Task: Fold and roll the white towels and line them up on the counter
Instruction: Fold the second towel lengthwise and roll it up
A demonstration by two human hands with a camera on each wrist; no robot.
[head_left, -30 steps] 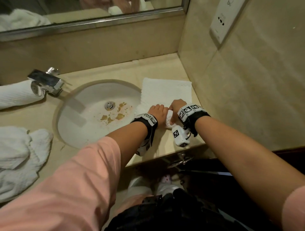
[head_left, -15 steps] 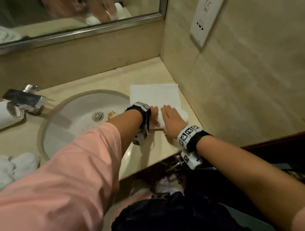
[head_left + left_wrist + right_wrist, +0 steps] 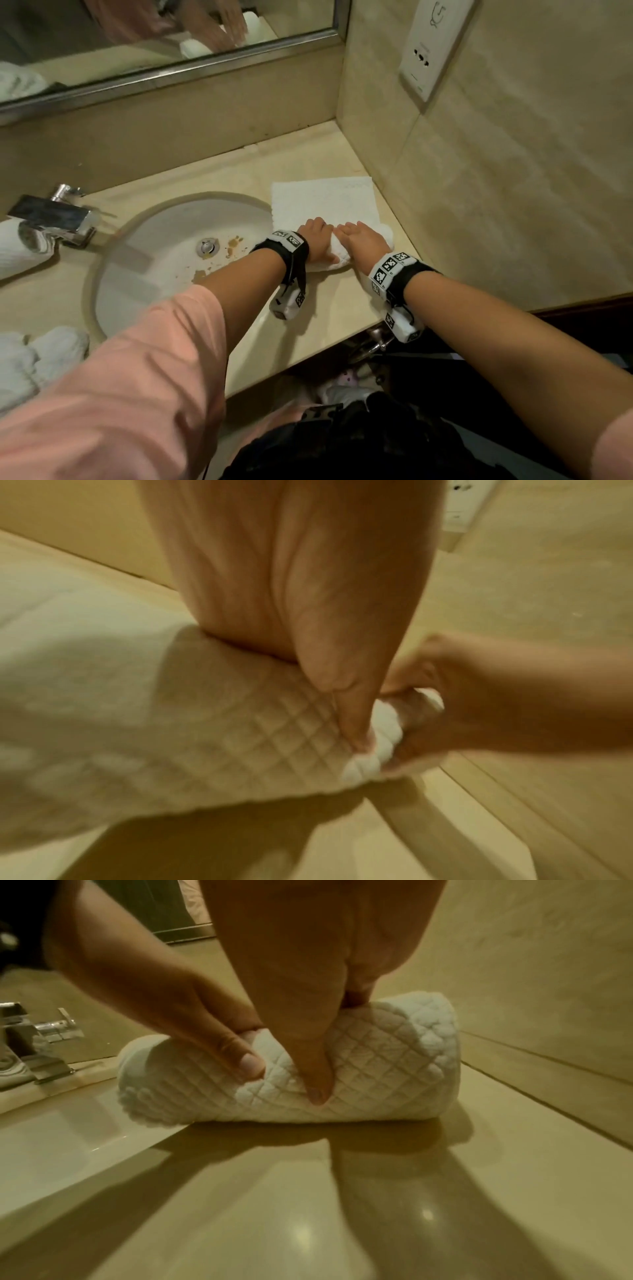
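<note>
A white quilted towel (image 3: 323, 200) lies on the counter (image 3: 329, 322) to the right of the sink, its near end rolled into a thick roll (image 3: 383, 1064). Both hands sit side by side on that roll. My left hand (image 3: 317, 240) grips its left half, thumb (image 3: 250, 1064) on the near side and fingers over the top. My right hand (image 3: 363, 236) grips the right half, thumb (image 3: 316, 1085) pressed into the near face. The far part of the towel is still flat. In the left wrist view the roll (image 3: 212, 723) fills the lower left.
An oval sink (image 3: 147, 274) with brown stains and a chrome faucet (image 3: 51, 216) lie to the left. A finished towel roll (image 3: 20, 250) and a heap of loose white towels (image 3: 34, 356) are at the far left. A tiled wall (image 3: 496, 205) closes the right side.
Both hands have pushed the roll away from the counter's front edge toward the back wall. The roll is thicker and the flat part is shorter.
</note>
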